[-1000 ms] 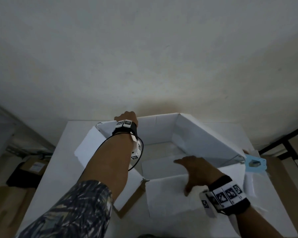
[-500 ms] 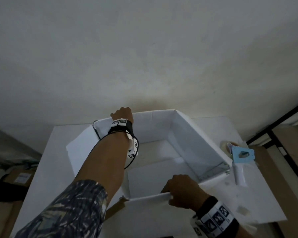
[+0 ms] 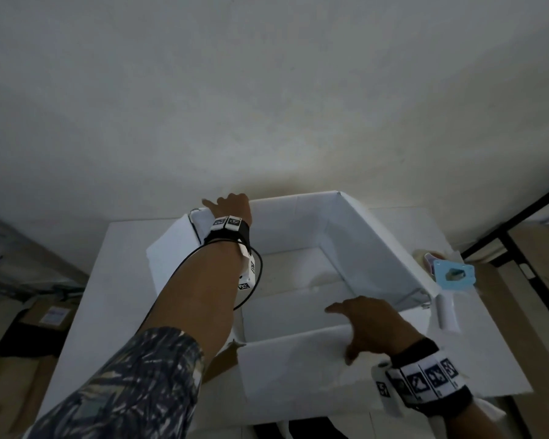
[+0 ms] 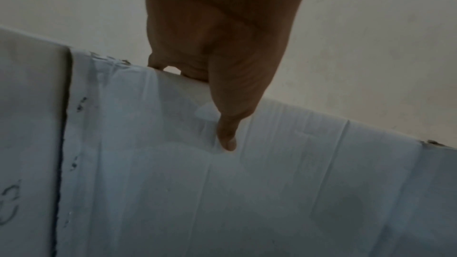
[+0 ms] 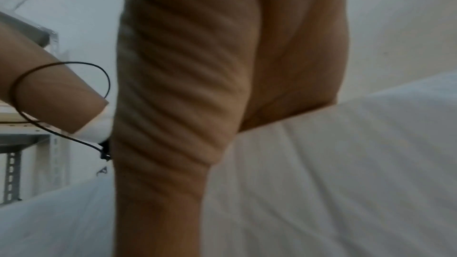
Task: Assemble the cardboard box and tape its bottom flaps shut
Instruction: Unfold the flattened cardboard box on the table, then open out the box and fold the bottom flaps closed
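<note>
A white cardboard box point(image 3: 298, 226) stands open-topped on the white table point(image 3: 114, 296), its four walls up. My left hand point(image 3: 232, 205) grips the rim of the far wall near the far left corner. The left wrist view shows its thumb point(image 4: 228, 136) on the inner face of the wall point(image 4: 272, 183) and its fingers curled over the rim. My right hand point(image 3: 365, 324) holds the top edge of the near panel point(image 3: 292, 362), fingers reaching inside and thumb on the outer face. In the right wrist view only the palm point(image 5: 197, 65) and white cardboard point(image 5: 346, 163) show.
A tape dispenser with a blue plate point(image 3: 454, 275) and white handle lies on the table just right of the box. Brown cartons point(image 3: 45, 315) sit on the floor to the left. A black frame point(image 3: 520, 223) stands at the right. The wall is close behind.
My right hand left the flap on the box floor and took the near panel's top edge. The near panel now stands up. My left hand stayed on the far rim.
</note>
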